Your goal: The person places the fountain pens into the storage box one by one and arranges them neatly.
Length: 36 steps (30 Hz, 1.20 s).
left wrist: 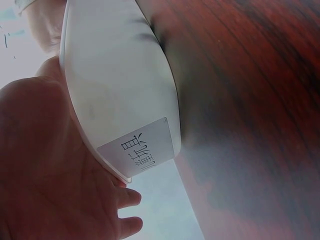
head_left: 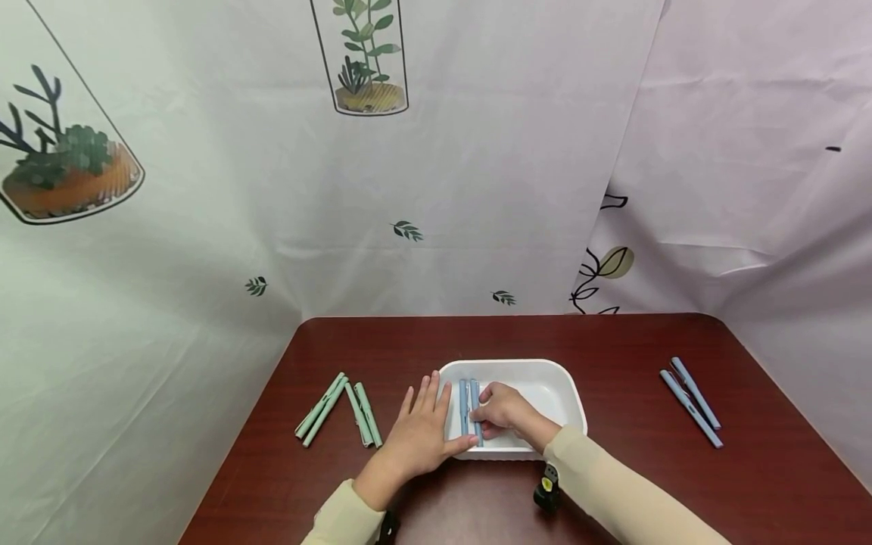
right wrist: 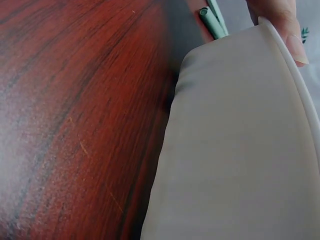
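A white tray (head_left: 538,393) stands on the table, with two light blue pens inside near its left end. My right hand (head_left: 507,412) reaches over the front rim and pinches the right blue pen (head_left: 474,390). The other blue pen (head_left: 464,405) lies parallel, just left of it. My left hand (head_left: 418,439) is spread flat over the tray's left rim, fingers straight and thumb along the front edge. In the left wrist view the left palm (left wrist: 45,160) lies against the rim, beside a label (left wrist: 142,150) on the tray's outer wall.
Several light green pens (head_left: 323,409) lie in pairs left of the tray on the dark red table (head_left: 633,484). Two more blue pens (head_left: 691,401) lie at the right. A printed cloth (head_left: 504,189) hangs behind the table.
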{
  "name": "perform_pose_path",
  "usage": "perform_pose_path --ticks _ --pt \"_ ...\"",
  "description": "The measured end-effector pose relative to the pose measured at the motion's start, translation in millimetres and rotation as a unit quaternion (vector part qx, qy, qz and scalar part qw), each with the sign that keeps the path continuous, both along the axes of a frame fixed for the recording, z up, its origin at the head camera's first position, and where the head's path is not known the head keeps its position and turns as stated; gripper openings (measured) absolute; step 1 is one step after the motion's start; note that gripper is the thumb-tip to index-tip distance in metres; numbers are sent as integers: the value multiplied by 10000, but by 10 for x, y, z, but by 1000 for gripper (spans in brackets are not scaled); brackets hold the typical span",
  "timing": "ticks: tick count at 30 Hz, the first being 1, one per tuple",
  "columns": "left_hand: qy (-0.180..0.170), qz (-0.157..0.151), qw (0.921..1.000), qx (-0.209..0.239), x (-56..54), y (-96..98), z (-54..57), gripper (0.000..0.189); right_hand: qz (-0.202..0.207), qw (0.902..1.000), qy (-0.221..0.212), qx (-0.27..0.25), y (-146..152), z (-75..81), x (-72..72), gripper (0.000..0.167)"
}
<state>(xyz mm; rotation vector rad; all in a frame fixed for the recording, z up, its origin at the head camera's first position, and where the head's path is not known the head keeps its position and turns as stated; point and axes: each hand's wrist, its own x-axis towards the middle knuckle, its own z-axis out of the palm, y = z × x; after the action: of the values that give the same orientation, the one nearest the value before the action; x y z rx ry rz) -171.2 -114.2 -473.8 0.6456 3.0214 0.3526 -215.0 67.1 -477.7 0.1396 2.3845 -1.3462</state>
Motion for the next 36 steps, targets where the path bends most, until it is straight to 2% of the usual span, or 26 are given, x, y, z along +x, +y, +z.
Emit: perform_pose_path --ticks 5,12,19,26,36 --pt "-10 -11 10000 -8 9 4 5 102 120 9998 7 155 22 10 7 27" --pt "66 -11 9999 -94 20 16 -3 101 169 9998 45 -105 124 68 25 26" --pt "34 25 10000 -43 36 16 5 101 121 9992 288 -250 297 159 36 33" --pt "-8 59 10000 -30 41 13 23 101 104 9974 623 -352 457 290 105 35" --pt "-83 100 9999 -1 37 12 36 101 13 9927 1199 -91 731 482 186 36"
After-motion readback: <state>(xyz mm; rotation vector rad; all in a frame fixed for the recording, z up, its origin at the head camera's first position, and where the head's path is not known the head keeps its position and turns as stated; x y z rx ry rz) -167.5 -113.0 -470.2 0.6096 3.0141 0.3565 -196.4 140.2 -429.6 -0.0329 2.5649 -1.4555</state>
